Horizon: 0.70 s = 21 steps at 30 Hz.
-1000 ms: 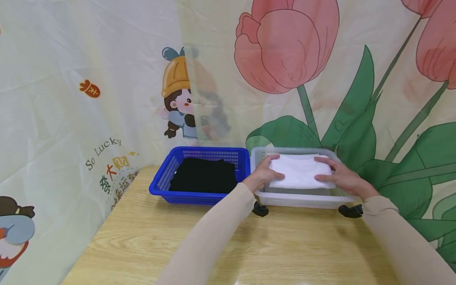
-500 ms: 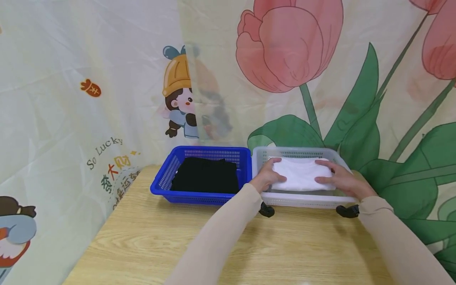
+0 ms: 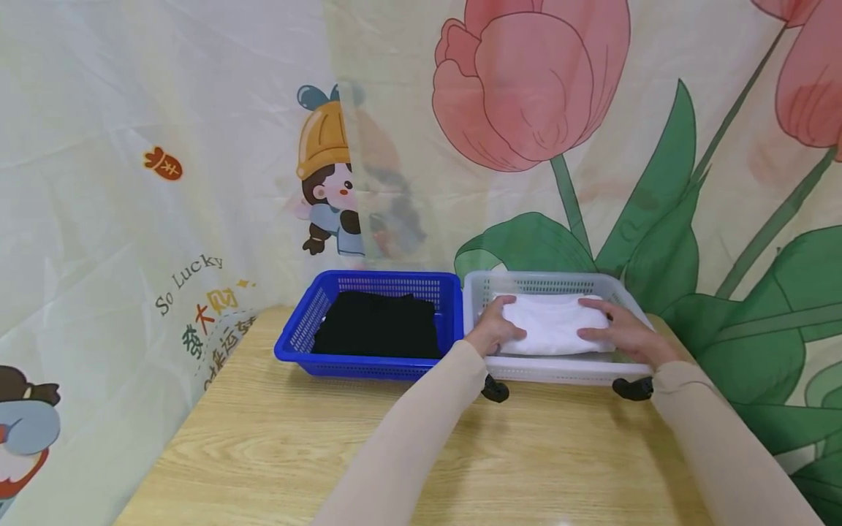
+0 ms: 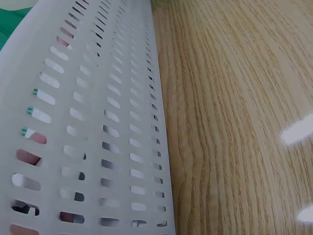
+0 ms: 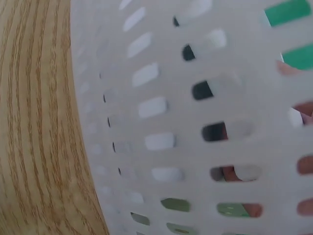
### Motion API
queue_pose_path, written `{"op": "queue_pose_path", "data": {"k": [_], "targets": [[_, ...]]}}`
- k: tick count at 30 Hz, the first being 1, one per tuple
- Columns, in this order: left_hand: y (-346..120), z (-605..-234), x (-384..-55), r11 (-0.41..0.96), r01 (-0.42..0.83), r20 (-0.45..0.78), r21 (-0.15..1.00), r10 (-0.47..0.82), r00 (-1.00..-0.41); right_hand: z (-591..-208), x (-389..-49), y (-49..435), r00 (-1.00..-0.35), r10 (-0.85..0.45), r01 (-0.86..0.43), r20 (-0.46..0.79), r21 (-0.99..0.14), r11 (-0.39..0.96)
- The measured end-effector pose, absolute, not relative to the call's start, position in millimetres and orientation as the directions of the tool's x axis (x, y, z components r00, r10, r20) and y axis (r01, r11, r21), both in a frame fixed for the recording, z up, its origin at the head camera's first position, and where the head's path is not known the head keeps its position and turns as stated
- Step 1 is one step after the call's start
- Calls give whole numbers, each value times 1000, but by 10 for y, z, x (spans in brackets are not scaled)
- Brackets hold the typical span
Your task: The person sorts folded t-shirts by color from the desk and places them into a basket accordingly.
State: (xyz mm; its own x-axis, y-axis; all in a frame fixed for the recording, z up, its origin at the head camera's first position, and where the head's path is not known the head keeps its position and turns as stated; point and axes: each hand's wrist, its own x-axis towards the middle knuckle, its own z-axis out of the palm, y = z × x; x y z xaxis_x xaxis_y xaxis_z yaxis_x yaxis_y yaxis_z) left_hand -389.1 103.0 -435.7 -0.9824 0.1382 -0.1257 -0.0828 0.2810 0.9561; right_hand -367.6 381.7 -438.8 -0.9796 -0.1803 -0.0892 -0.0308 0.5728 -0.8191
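Observation:
A folded white cloth (image 3: 552,323) lies low inside the white plastic basket (image 3: 572,365), long side across. My left hand (image 3: 495,329) grips its left end, thumb on top near the front. At the right end my right hand (image 3: 628,332) holds it the same way, thumb and fingers spread over the edge. The undersides of both hands are hidden. In the left wrist view the slotted basket wall (image 4: 34,44) fills the left half. The right wrist view also shows basket wall (image 5: 181,112), with bits of skin and white cloth through the slots.
A blue basket (image 3: 368,359) stands directly left of the white one, with folded black cloth (image 3: 378,325) in it. Both baskets rest on a wood-grain table (image 3: 263,438). A printed curtain (image 3: 408,146) hangs right behind them.
Both hands have lowered the white cloth a little deeper into the white basket and slightly toward me. Most of that shift came in the first half second. The blue basket stays put.

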Motion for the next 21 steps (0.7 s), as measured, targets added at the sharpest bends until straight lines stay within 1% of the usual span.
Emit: {"op": "queue_pose_path", "data": {"k": [4,8,16,21], "targets": [[1040,-4399,-3924,315,-140,-188,939,129,-974,-4411,-3668,3805,-980,-169,-21,-103,-796,605],[1019,-4406,-3940,345,-153,-211,926,136,-968,-4423,-3673,3797,-979,-165,-13,-121,-768,641],[1008,-4377,-3938,409,-147,-223,900,143,-964,-4439,-3688,3815,-970,-209,-55,-123,-727,684],[971,-4350,-3873,393,-132,-217,910,179,-960,-4407,-3656,3826,-957,-245,-68,-154,-703,708]]}}
